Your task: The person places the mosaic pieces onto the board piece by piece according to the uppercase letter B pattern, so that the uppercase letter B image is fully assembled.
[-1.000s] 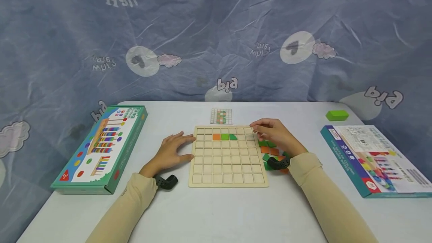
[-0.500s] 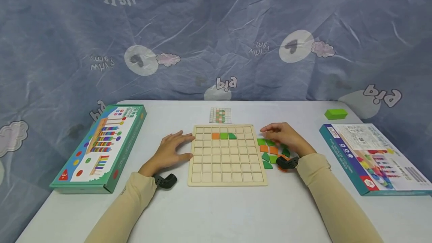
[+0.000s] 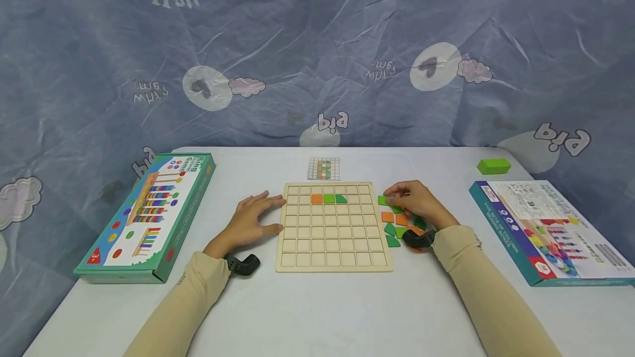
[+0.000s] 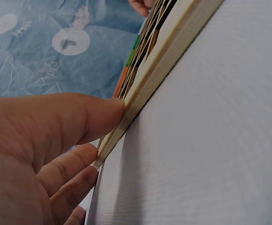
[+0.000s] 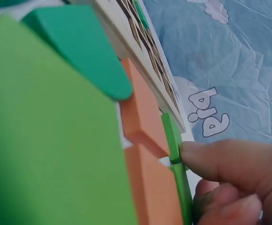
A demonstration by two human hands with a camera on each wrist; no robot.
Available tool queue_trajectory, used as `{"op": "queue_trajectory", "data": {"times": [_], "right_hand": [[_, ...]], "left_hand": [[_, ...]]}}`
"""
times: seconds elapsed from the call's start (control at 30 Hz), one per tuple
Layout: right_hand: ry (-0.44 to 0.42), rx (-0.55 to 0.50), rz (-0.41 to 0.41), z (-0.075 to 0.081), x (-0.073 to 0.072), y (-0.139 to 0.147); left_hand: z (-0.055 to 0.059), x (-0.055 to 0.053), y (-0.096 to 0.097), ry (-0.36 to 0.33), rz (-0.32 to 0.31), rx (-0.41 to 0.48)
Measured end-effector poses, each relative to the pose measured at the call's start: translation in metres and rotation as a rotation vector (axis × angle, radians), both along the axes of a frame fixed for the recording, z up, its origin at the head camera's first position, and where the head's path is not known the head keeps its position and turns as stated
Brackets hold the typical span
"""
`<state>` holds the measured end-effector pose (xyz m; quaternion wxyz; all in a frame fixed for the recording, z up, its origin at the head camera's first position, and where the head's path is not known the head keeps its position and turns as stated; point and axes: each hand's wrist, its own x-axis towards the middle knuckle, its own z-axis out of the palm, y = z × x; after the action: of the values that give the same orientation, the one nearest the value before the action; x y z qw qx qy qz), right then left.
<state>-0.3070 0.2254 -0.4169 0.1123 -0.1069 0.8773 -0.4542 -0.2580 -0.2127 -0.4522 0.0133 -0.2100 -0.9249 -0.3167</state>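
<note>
A square wooden grid board lies mid-table, with an orange square tile, a green square tile and a dark green quarter-round tile in one row near its far side. My left hand is at the board's left edge; in the left wrist view the thumb and fingertips touch that edge. Right of the board, my right hand pinches a light green square tile at the far end of the loose tiles. The palm partly hides those tiles.
Loose green and orange tiles lie along the board's right side. A small pattern card is behind the board. One game box lies left, another box right, with a green block beyond it.
My right hand moved right, off the board's far right corner to the loose tiles, and took hold of a light green square, which has shifted slightly away. The left hand stays at the board.
</note>
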Motion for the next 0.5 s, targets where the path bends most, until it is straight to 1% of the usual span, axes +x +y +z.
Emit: {"op": "queue_trajectory", "data": {"times": [0.1,0.3,0.5], "right_hand": [[-0.01,0.016,-0.03,-0.0009,-0.0008,-0.0004],[-0.024,0.014,-0.013,0.0007,0.0,0.001],[0.004,0.076,-0.011,0.0034,0.0011,0.0015]], "left_hand": [[0.0002,0.0002,0.0002,0.001,0.0,0.002],[0.0001,0.0004,0.0,-0.004,0.004,0.002],[0.0004,0.0,0.0006,0.001,0.006,-0.006]]}}
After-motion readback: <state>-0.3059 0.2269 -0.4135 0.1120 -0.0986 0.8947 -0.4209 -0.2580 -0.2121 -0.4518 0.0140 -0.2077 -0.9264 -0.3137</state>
